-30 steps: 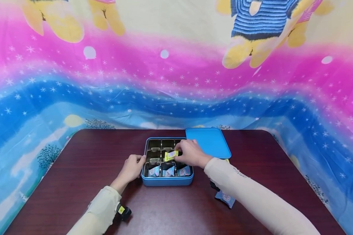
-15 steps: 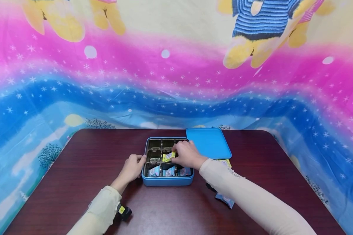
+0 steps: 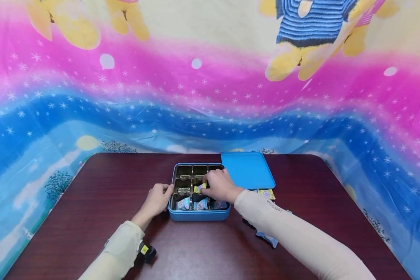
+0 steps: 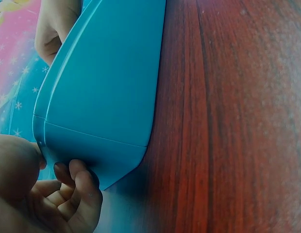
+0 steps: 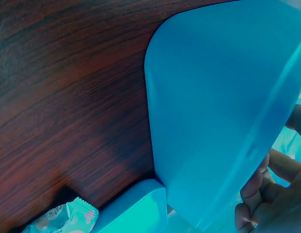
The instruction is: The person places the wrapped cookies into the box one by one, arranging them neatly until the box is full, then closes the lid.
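A blue tin (image 3: 199,216) with a dark divided insert stands on the table. My right hand (image 3: 219,184) reaches over its right side and pinches a small yellow wrapped candy (image 3: 198,189) in the middle compartment. In the right wrist view the tin's wall (image 5: 213,111) hides that candy from sight. My left hand (image 3: 158,199) holds the tin's left side. Its thumb lies at the rim and its curled fingers touch the wall, as the left wrist view shows. Blue wrapped candies (image 3: 200,203) sit in the front row of compartments.
Behind and right of the tin lies its blue lid (image 3: 247,169). A yellow candy (image 3: 267,194) lies at the lid's front edge. Another blue packet (image 3: 267,238) is on the table, partly under my right forearm. A patterned cloth (image 3: 210,97) hangs behind the table.
My right hand has moved left and down with the yellow candy, which has sunk from above the middle compartment into it. The left hand and the tin stay in place.
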`<state>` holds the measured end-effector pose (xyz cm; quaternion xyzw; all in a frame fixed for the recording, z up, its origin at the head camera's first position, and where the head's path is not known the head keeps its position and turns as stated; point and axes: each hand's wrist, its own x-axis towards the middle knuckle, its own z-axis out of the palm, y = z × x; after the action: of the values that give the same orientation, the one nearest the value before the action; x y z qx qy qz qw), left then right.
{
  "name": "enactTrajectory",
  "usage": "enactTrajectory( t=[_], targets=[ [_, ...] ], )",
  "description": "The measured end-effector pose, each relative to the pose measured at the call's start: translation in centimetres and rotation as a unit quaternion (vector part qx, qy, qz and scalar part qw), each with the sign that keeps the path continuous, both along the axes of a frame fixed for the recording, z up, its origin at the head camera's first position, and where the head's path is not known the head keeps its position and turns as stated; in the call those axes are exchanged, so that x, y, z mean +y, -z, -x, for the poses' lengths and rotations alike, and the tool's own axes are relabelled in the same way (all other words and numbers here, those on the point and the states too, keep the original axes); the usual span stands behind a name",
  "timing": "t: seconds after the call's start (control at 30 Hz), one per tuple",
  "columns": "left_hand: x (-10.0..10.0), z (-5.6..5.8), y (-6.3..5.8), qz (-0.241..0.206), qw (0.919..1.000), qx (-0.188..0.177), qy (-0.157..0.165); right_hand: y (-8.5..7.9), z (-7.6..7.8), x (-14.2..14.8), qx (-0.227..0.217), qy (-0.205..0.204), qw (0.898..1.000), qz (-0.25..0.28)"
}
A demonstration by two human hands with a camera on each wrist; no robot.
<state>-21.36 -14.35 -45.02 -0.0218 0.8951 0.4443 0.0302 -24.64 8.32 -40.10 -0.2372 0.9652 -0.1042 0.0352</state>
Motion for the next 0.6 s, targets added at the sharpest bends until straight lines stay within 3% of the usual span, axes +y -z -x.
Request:
enactTrajectory(
  t=[0.6],
  targets=[
    [0.09,0.11,0.09,0.005,1.0000,-0.001,0.001,-0.73,-0.01,0.92,-0.008,-0.015,0.999,0.038]
  ],
)
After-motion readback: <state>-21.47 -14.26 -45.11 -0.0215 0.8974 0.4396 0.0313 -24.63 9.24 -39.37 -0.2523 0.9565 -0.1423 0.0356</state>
